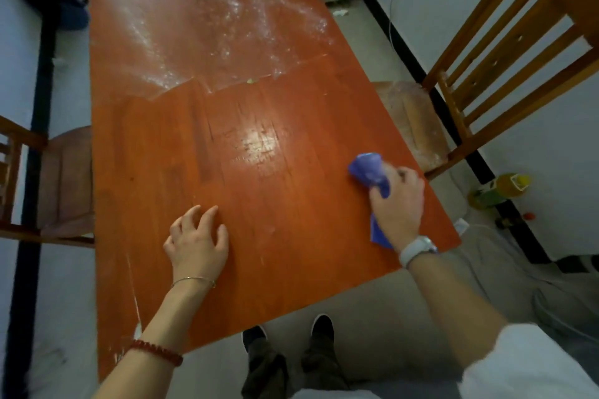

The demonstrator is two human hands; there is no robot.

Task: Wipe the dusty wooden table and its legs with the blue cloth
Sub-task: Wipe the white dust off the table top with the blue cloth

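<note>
With right hand point(397, 201) bunched round the blue cloth point(369, 172) near the right edge of the table point(259, 204) and left hand point(197, 243) resting open on the near wood, better to press flat and sweep long overlapping strokes toward the white dust point(227, 26) on the far half, leaving hidden legs last.

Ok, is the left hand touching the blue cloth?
Apart: head view shows bare table between left hand and the blue cloth, gripped by the right hand.
</note>
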